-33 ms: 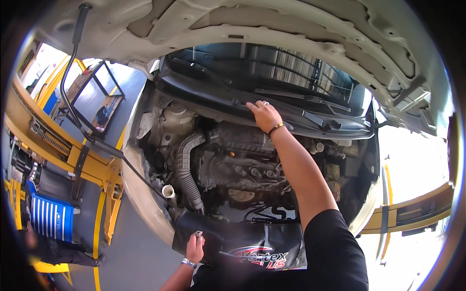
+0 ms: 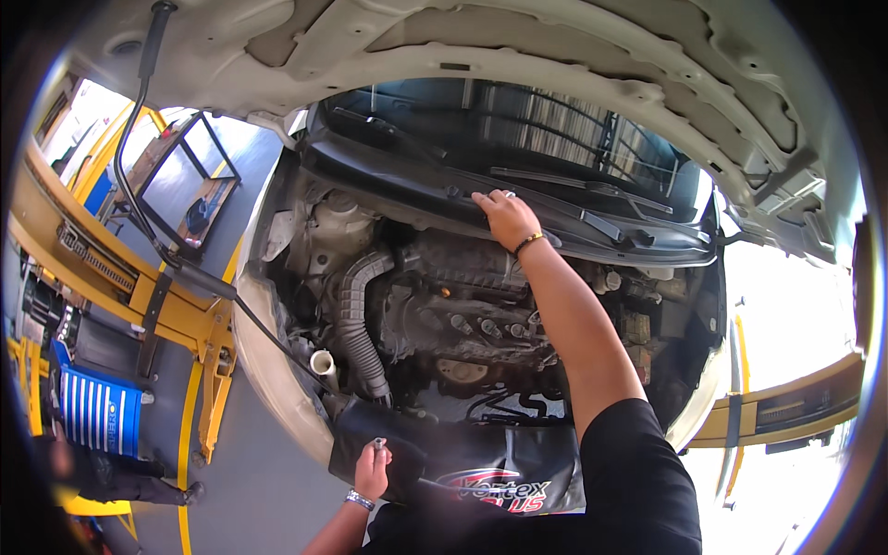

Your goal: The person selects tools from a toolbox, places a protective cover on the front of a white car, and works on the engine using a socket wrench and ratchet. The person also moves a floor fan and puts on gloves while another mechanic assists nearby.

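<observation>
Left hand closed round metal tool, above black cover draped up front, likely for protection. Right hand on cowl panel, perhaps for support; cannot tell whether it grips.

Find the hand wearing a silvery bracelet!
The left hand, low down gripping a metal piece; the right hand, up near the windshield, wears a dark bracelet with yellow instead.

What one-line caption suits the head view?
Car hood raised over the engine: right hand at the black cowl, left hand holding a metal piece.
</observation>
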A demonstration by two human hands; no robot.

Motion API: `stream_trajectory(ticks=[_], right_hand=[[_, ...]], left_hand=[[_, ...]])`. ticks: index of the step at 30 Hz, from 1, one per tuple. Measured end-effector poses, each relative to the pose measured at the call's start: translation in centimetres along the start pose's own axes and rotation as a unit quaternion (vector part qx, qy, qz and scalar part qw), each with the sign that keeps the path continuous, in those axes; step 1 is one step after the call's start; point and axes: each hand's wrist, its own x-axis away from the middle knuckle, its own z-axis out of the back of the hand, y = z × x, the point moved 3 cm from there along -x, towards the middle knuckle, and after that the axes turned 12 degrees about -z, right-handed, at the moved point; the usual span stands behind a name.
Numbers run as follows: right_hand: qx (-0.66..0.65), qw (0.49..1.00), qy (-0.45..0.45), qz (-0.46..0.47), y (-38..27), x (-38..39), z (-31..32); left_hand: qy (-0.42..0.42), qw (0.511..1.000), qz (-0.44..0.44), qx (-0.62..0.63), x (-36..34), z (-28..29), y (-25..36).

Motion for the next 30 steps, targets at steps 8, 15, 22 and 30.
stream_trajectory(ticks=[8,15,22,30], right_hand=[[0.106,0.989,-0.027,0.094,-0.6,-2.5,-0.7],[0.02,1.0,-0.004,0.016,-0.1,-0.8,-0.9],[-0.133,0.974,0.158,0.097,-3.0,3.6,0.7],[-0.192,0.944,-0.223,-0.152,-9.2,8.9,-9.7]], left_hand=[[-0.031,0.992,-0.109,-0.048,-10.1,-0.9,3.2],[0.035,0.992,-0.118,0.001,-25.8,-4.4,-1.4],[-0.019,0.976,-0.201,-0.085,-34.2,-9.3,-1.0],[-0.091,0.96,-0.204,-0.168,-36.1,-10.2,-1.1]])
